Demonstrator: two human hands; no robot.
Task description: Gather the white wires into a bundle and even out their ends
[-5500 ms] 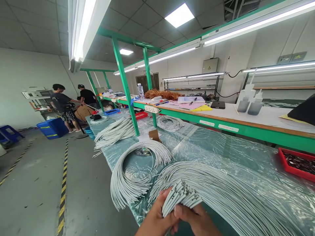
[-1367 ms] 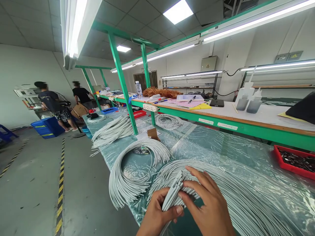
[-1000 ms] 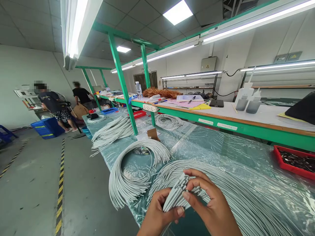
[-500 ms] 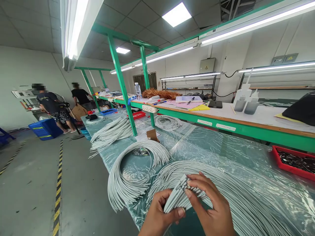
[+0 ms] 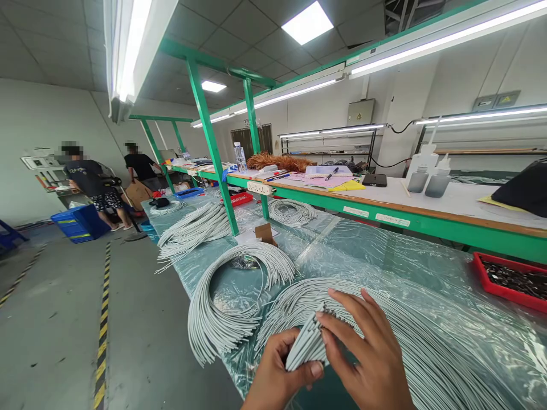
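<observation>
My left hand point(image 5: 277, 367) grips a flat bundle of grey-white cables point(image 5: 306, 344) low on the plastic-covered table, with the cut ends pointing up and to the right. My right hand point(image 5: 367, 353) lies over the bundle's ends, its fingers spread and its index finger and thumb side against them. Beneath both hands runs a large arc of the same cables point(image 5: 410, 324). To the left lies a second coiled bundle point(image 5: 217, 319).
Further cable bundles point(image 5: 192, 230) lie along the table. A red tray of small dark parts point(image 5: 510, 282) sits at right. A green-framed bench point(image 5: 384, 202) holds bottles and papers. Two co-workers point(image 5: 88, 182) stand at the far end by a blue crate point(image 5: 79, 224).
My right hand has opened out, its fingers now spread above the bundle instead of pinching its ends. My left hand keeps its hold on the bundle.
</observation>
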